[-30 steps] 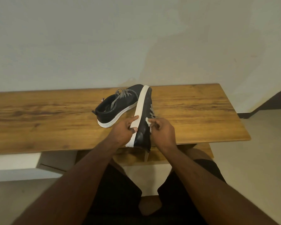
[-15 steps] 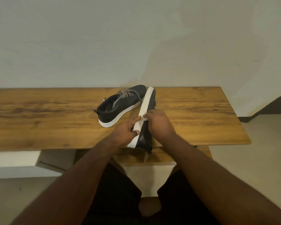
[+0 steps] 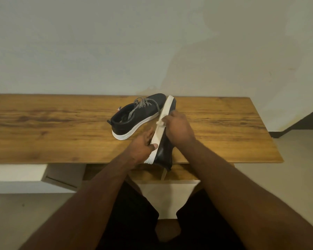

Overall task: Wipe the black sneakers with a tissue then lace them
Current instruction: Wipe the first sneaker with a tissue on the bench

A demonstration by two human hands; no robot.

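Observation:
One black sneaker with a white sole [image 3: 163,152] stands on its side at the near edge of the wooden table [image 3: 61,134], sole facing left. My left hand [image 3: 143,147] grips its heel end at the sole. My right hand [image 3: 179,127] presses a small white tissue [image 3: 160,122] against the sole near the middle of the shoe. The second black sneaker [image 3: 135,118] rests upright just behind, to the left, with black-and-white laces tied over its tongue.
The table runs along a pale wall [image 3: 152,42]. A lower wooden shelf [image 3: 181,172] sits under the table's front edge. My legs in dark shorts [image 3: 134,213] are below. Pale floor [image 3: 287,177] lies to the right.
My right hand with the tissue has slid along the tilted sneaker from the heel side toward the toe, now on the sole edge. The left hand keeps its grip.

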